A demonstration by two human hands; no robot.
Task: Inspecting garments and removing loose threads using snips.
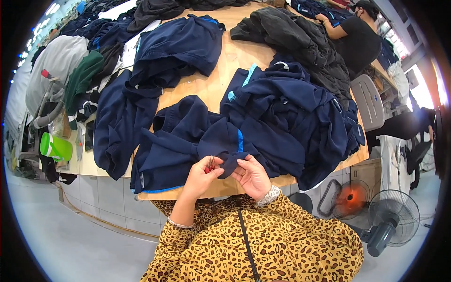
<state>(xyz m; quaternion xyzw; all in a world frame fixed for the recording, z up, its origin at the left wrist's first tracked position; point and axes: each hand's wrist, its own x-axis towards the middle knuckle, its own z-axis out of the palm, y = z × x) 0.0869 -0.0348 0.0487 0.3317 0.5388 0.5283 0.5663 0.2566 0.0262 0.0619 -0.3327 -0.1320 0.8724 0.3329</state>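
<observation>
Close to the table's front edge, my left hand (201,177) is closed around small thread snips (211,165) with red on the handle and their metal tips pointing away from me. My right hand (252,176) pinches the edge of a navy garment (176,152) between thumb and fingers, its palm partly turned up. A bright blue strip (240,141) runs on the cloth just beyond my fingers. The garment lies loosely spread on the wooden table (188,89). Whether my left fingers also grip the cloth is hard to make out.
Navy garments (291,108) are heaped at right, with another navy pile (181,47) farther back. A dark padded pile (296,40) lies beyond. At left stands a green container (56,146). A grey chair (368,102), a fan (392,218) and a co-worker (357,44) are to the right.
</observation>
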